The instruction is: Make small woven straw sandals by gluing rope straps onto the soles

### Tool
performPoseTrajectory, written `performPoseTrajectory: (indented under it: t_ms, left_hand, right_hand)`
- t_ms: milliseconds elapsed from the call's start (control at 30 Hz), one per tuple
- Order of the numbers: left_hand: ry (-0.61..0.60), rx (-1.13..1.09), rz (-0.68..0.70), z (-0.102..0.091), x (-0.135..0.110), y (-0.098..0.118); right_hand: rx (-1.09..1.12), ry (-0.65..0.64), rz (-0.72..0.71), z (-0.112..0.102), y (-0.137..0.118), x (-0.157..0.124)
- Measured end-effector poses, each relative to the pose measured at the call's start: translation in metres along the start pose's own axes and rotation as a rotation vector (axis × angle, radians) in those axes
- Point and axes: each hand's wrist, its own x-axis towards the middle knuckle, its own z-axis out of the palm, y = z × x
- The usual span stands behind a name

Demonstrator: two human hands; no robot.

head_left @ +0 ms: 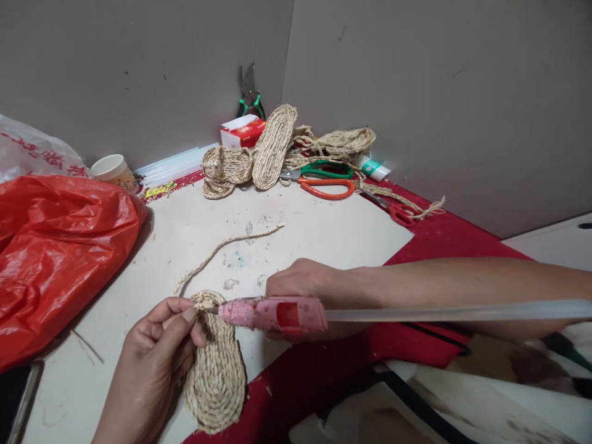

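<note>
A woven straw sole [215, 376], coiled from braided cord, lies near the front of the white board. My left hand [161, 345] pinches the sole's upper left edge, where a loose tail of braided cord [217, 250] runs off toward the back right. My right hand [300, 283] is wrapped round a pink hot glue gun [272, 311]; its fingers are mostly hidden behind the gun. The nozzle touches or nearly touches the sole beside my left fingertips. From the gun's rear a long clear glue stick [439, 313] stretches right, over my forearm.
At the back are finished straw soles [275, 148], orange-and-green-handled scissors [326, 180], pruning shears [250, 92], a red tissue box [245, 131], spare glue sticks [178, 163] and a paper cup [112, 169]. A red plastic bag [65, 259] and a phone [18, 401] sit left.
</note>
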Motion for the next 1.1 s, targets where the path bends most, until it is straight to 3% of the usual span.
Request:
performPoseTrajectory:
  t_ms: [267, 400, 533, 633, 833, 933, 1100]
  left_hand:
    - [-0.026, 0.008, -0.011, -0.003, 0.001, 0.001]
    - [-0.055, 0.007, -0.016, -0.005, 0.0, 0.001]
    - [-0.047, 0.02, -0.006, -0.002, -0.001, 0.002]
    - [-0.009, 0.042, 0.008, 0.002, -0.003, 0.003]
    - [0.006, 0.038, 0.013, 0.002, -0.005, 0.002]
    - [-0.022, 0.042, -0.001, -0.003, -0.004, -0.002]
    - [-0.015, 0.02, -0.014, -0.003, -0.004, -0.002]
  right_hand:
    - [-0.061, -0.001, 0.013, 0.0, 0.0, 0.002]
    - [-0.043, 0.071, -0.085, 0.0, 0.005, 0.002]
    - [-0.149, 0.171, -0.139, -0.014, 0.014, 0.002]
    - [-0.301, 0.178, -0.021, -0.031, 0.02, 0.001]
    - [-0.654, 0.042, 0.316, -0.062, 0.024, -0.003]
    - [-0.774, 0.08, 0.431, -0.075, 0.033, -0.014]
    - [-0.557, 0.219, 0.443, -0.098, 0.049, -0.04]
